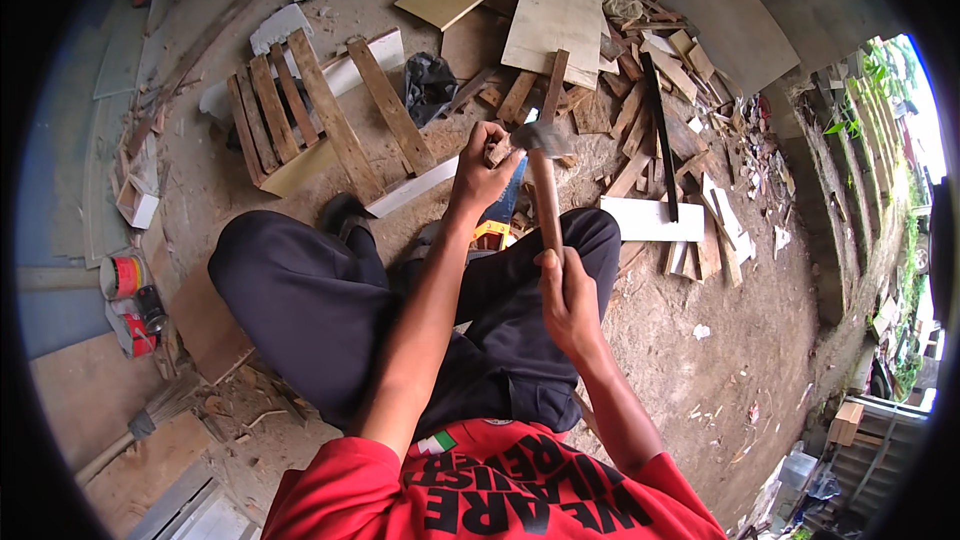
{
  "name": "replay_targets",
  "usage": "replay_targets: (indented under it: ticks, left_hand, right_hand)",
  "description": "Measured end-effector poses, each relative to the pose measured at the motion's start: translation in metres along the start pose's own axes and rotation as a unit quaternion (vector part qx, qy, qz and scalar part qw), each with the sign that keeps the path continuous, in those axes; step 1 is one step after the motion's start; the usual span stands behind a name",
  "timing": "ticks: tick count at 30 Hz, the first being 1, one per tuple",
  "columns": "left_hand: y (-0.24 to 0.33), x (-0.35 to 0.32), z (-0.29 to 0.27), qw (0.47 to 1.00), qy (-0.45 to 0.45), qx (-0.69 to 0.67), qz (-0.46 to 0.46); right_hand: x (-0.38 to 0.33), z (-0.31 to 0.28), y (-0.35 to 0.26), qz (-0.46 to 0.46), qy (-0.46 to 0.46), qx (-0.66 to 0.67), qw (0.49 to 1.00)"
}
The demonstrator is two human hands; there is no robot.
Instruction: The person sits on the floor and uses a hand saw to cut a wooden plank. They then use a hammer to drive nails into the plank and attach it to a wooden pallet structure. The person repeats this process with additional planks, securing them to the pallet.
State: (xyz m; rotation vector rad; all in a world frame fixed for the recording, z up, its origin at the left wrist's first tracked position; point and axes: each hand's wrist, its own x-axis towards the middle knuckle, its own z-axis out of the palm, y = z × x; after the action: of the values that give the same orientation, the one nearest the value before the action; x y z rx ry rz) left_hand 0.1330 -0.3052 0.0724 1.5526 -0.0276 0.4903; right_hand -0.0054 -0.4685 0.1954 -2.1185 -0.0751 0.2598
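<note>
My right hand is closed round the wooden handle of a hammer, which stands up in front of my right knee with its dark metal head at the far end. My left hand is curled shut beside the hammer head, gripping a small brown piece of wood. Whether the wood touches the hammer head I cannot tell. Just beyond my lap, partly covered by my left forearm and right leg, lies a handsaw with a yellow handle and a blue blade.
A slatted wooden frame and a loose plank lie ahead to the left, near a black plastic bag. Scrap wood is heaped to the right, with a white board. Tins stand at the far left.
</note>
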Motion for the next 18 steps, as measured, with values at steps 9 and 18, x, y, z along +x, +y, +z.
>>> replay_targets:
  ticks: [9,18]
  left_hand:
    - [-0.016,-0.005,-0.003,0.998,-0.026,0.054,0.001]
    - [-0.034,-0.001,0.002,0.997,-0.008,0.068,0.047]
  right_hand:
    - [-0.008,-0.040,-0.065,-0.214,0.107,0.245,0.940]
    - [0.000,-0.015,0.042,0.078,0.016,0.085,0.993]
